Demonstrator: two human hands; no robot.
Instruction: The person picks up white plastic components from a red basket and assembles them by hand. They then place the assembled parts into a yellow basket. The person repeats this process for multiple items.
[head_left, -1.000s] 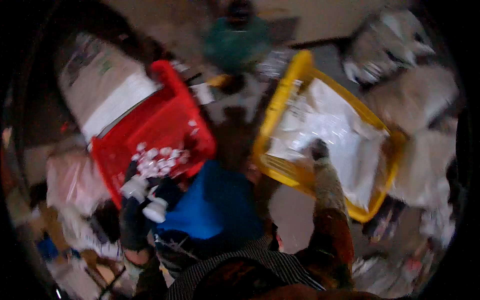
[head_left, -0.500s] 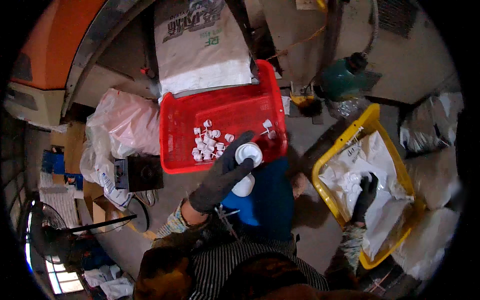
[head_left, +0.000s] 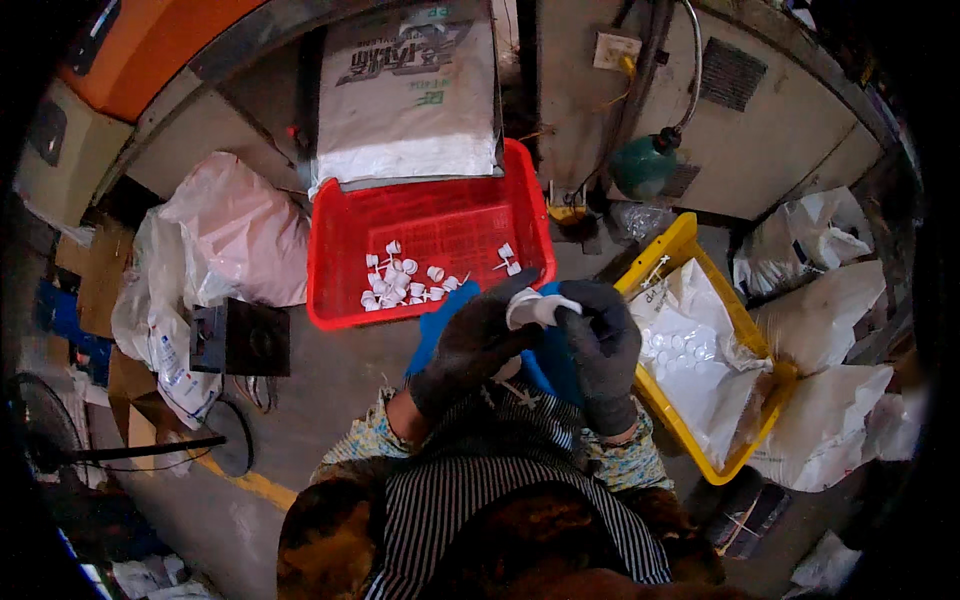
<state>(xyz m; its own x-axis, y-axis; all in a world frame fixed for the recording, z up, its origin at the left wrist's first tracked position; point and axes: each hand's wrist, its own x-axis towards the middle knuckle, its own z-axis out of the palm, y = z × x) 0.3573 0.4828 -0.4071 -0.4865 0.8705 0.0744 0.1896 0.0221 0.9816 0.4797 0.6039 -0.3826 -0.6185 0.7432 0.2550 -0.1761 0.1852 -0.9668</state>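
In front of my body, both gloved hands meet around a white plastic cap [head_left: 530,309]. My left hand [head_left: 462,345] wears a dark glove and is closed on the cap from its left side. My right hand [head_left: 606,350], also dark-gloved, pinches the cap's right end between thumb and fingers. Part of another white piece [head_left: 507,368] shows under the left fingers; what carries it is hidden. Just beyond stands a red basket [head_left: 430,212] with several small white caps on stems. To the right, a yellow basket [head_left: 655,400] holds a white sack [head_left: 715,400] with thin whitish discs [head_left: 672,352] on it.
A printed sack [head_left: 405,110] slopes down to the red basket's far rim. Left of it are a pink plastic bag [head_left: 240,230] and a dark box [head_left: 245,340]. White sacks [head_left: 825,320] stand right of the yellow basket. A green bottle [head_left: 642,165] stands beyond it.
My right hand has left the yellow basket and moved left to the cap, which it now grips along with my left hand. The view has shifted a little.
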